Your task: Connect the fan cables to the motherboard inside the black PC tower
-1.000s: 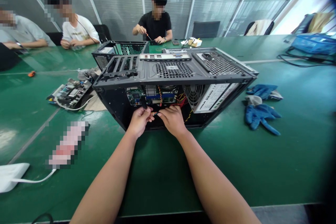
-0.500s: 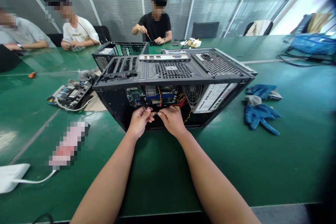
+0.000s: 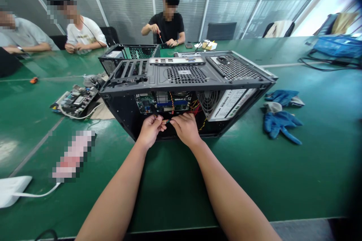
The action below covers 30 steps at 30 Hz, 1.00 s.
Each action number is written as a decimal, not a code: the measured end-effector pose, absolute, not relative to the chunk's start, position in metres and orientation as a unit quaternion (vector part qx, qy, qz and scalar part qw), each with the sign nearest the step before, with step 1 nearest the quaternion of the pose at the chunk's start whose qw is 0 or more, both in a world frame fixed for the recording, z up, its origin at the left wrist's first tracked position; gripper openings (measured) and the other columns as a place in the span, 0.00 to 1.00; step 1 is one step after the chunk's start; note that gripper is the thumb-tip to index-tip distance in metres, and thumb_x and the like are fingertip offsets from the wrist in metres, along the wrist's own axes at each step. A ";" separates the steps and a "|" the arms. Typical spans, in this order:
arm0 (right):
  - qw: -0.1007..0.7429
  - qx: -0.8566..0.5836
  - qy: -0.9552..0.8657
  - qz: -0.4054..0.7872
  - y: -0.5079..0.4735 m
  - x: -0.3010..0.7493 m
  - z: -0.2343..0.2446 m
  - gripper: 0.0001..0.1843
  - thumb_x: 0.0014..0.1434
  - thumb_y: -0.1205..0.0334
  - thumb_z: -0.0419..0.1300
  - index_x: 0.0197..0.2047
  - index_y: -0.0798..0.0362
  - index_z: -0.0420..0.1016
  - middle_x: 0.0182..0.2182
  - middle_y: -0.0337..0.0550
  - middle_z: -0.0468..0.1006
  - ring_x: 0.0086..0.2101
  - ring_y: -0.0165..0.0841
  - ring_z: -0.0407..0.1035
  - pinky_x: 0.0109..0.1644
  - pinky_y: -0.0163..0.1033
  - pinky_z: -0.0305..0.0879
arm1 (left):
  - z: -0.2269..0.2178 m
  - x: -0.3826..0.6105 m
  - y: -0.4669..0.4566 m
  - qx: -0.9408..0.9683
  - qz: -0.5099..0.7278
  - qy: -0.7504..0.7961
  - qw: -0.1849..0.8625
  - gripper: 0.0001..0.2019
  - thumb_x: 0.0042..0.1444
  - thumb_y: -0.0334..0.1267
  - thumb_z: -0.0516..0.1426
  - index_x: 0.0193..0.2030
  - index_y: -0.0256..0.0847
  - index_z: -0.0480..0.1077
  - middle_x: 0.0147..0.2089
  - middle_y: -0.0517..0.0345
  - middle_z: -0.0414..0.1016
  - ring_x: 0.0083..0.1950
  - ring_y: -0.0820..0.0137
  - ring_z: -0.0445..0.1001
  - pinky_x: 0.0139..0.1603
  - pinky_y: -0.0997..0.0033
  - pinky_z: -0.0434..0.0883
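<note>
- Centrally, a dark metal computer case lies on the smooth green table, its open side facing the person's arms.
- Both hands are closed to narrow pinches at the lower part of that opening: the left hand and the right hand grip a thin bundle of coloured wires stretched between them.
- A dark, stubby piece sticks up at the left fingers; its exact form is too small to tell.
- Behind them, a flat green motherboard carries a ribbed, pale metal heatsink.
- Beside it sits the boxy power supply, with a round wire fan grille and a glossy printed label.
- Round and slotted holes pierce the case's upper panel.
- Crumpled blue fabric gloves lie to the right, apart from the case.
</note>
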State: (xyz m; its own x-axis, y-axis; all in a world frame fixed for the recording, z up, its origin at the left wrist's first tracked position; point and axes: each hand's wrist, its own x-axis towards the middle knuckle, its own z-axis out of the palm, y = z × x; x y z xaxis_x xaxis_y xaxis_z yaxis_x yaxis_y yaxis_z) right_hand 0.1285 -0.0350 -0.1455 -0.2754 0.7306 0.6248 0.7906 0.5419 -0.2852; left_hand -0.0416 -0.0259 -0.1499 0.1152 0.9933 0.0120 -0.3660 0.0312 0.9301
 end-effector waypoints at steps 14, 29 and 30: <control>0.340 -0.521 -0.782 0.032 -0.030 0.128 -0.141 0.20 0.69 0.58 0.48 0.26 0.51 0.70 0.24 0.41 0.77 0.31 0.35 0.69 0.43 0.41 0.53 | -0.147 -0.039 -0.029 0.458 0.552 0.382 0.583 0.20 0.45 0.50 0.69 0.32 0.35 0.69 0.26 0.59 0.74 0.25 0.75 0.73 0.26 0.75 0.68; 0.389 -0.461 -0.797 -0.044 -0.034 0.128 -0.150 0.16 0.68 0.54 0.52 0.43 0.52 0.78 0.34 0.47 0.80 0.37 0.40 0.67 0.46 0.45 0.57 | -0.143 -0.042 -0.028 0.386 0.563 0.389 0.619 0.23 0.43 0.52 0.70 0.31 0.35 0.68 0.25 0.60 0.74 0.20 0.80 0.68 0.20 0.80 0.63; 0.389 -0.459 -0.798 -0.045 -0.033 0.129 -0.150 0.16 0.68 0.53 0.52 0.43 0.52 0.78 0.33 0.47 0.80 0.37 0.39 0.67 0.46 0.45 0.57 | -0.142 -0.042 -0.028 0.384 0.561 0.391 0.621 0.22 0.43 0.51 0.69 0.31 0.35 0.68 0.24 0.60 0.74 0.20 0.80 0.68 0.20 0.80 0.62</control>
State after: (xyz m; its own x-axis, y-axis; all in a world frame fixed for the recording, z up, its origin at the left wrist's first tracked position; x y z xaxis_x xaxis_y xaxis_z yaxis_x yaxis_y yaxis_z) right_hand 0.1291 -0.0333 -0.1498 -0.2766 0.6974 0.6611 0.7668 0.5749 -0.2857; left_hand -0.0422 -0.0284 -0.1422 0.0649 0.9964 -0.0539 -0.3967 0.0753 0.9149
